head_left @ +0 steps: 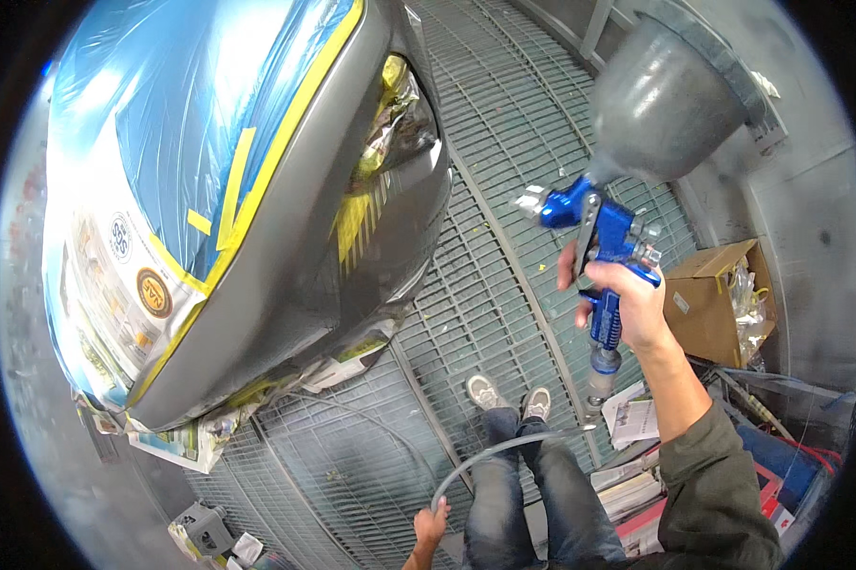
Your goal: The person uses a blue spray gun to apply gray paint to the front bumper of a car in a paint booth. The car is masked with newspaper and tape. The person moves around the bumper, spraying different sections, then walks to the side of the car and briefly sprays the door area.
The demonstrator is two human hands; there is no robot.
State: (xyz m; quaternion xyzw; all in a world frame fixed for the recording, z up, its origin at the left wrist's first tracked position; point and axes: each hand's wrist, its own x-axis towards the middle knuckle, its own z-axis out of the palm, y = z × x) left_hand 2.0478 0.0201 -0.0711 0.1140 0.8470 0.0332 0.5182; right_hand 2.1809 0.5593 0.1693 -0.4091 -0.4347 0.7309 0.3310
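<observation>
My right hand (642, 304) is closed round the handle of a blue spray gun (607, 228), fingers at its trigger. A large grey paint cup (670, 100) sits on top of the gun, whose silver nozzle points left towards a car body. Low in the middle, my left hand (431, 525) is closed round a grey air hose (475, 460) that runs up to the gun's handle. The car's grey-coated bumper corner (276, 271) stands to the left, apart from the gun. Blue masking film (190, 104) and yellow tape (285, 142) cover the panels above it.
Metal grating (504, 256) forms the floor under my shoes (509, 394). At the right wall stands an open cardboard box (718, 294) with clear plastic inside. Stacked papers (630, 494) lie near my right leg. A grey container (203, 528) sits at lower left.
</observation>
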